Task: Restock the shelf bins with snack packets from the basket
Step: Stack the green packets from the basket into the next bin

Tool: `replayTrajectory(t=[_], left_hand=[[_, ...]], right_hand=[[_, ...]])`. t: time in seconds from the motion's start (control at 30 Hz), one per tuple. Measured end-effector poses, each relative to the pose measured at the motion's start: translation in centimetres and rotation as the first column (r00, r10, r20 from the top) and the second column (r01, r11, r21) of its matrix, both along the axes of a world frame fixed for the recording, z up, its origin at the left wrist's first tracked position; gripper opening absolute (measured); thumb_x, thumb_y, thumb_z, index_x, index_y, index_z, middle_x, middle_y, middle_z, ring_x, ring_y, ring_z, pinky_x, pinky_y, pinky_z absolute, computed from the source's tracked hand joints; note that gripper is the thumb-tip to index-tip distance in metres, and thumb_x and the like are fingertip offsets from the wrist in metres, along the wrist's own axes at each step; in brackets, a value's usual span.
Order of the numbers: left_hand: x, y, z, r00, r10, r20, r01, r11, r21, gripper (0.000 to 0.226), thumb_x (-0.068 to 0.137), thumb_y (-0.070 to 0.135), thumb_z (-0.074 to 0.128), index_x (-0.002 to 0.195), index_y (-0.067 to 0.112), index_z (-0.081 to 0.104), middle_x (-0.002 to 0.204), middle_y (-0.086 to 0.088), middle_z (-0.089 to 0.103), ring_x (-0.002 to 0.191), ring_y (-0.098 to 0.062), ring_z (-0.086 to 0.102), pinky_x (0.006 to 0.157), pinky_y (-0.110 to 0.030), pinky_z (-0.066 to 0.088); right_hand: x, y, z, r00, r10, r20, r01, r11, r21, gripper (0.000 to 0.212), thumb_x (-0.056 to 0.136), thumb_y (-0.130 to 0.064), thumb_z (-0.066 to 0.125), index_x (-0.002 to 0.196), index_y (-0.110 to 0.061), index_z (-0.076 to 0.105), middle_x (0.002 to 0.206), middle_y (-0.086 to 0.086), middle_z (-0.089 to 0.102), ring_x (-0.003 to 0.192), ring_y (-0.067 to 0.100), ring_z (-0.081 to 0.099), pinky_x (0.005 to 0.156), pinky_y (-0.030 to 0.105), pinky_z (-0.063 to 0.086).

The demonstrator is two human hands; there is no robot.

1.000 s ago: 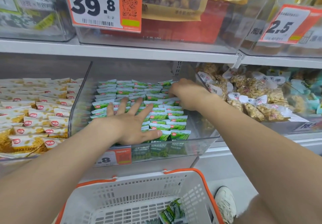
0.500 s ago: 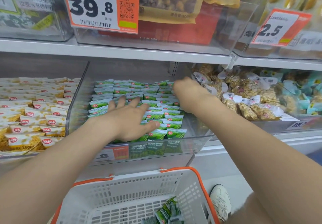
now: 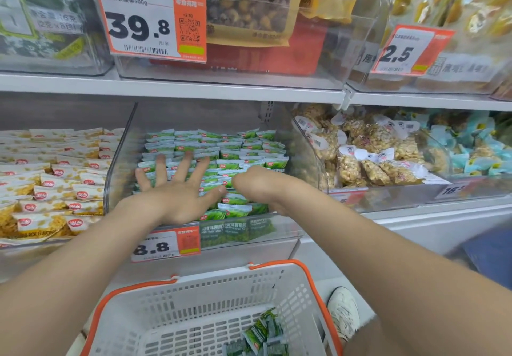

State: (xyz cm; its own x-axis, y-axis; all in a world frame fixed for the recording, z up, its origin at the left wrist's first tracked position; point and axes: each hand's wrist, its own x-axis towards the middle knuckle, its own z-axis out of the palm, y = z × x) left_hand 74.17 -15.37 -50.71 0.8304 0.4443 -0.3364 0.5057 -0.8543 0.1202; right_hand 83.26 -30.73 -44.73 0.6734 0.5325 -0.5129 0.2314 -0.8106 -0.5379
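Note:
Rows of small green snack packets [image 3: 235, 147] fill the clear shelf bin [image 3: 122, 161] in the middle. My left hand [image 3: 177, 192] lies flat on the front-left packets with its fingers spread. Just to its right, my right hand [image 3: 257, 186] is over the front-middle rows, knuckles up. Its fingers bend down among the packets and are hidden, so I cannot tell whether they hold one. Below the shelf is a white basket with an orange rim [image 3: 210, 294]. A few green packets [image 3: 260, 333] lie in its right corner.
A bin of yellow-and-white packets [image 3: 55, 183] stands to the left, and one of bagged nuts [image 3: 374, 161] to the right. The upper shelf edge [image 3: 194, 86] overhangs the bins. An 8.8 price tag [image 3: 166, 244] is on the bin's front. A white shoe [image 3: 343, 311] is beside the basket.
My right hand has come from the bin's back right corner toward the front middle, close to my left thumb. My left hand stays flat on the packets.

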Motion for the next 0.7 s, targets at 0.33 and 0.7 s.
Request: replayTrajectory(t=[0.33,0.7], left_hand=[[-0.3,-0.2,1.3,1.000,-0.017,0.020,0.018,0.999,-0.042,0.071,0.098,0.078,0.012,0.161,0.050,-0.003,0.168,0.018,-0.025,0.154,-0.042,-0.027,0.118,-0.071,-0.011],[-0.8,0.0,1.9,0.991,-0.036,0.127,0.047,0.995,-0.084,0.065,0.104,0.068,0.022,0.163,0.042,0.019,0.174,0.008,-0.002,0.158,-0.041,-0.009,0.121,-0.070,0.006]], right_hand=[[2.7,-1.9,0.0,0.983,-0.180,0.029,0.179,0.983,0.047,0.050,0.107,-0.016,0.036,0.153,0.001,0.030,0.145,0.015,0.046,0.122,0.037,0.055,0.105,0.048,0.050],[2.2,-1.9,0.1,0.986,-0.088,0.138,0.070,0.989,0.132,0.036,0.105,-0.022,0.039,0.121,0.003,0.060,0.107,0.025,0.062,0.095,0.035,0.063,0.080,0.040,0.056]])
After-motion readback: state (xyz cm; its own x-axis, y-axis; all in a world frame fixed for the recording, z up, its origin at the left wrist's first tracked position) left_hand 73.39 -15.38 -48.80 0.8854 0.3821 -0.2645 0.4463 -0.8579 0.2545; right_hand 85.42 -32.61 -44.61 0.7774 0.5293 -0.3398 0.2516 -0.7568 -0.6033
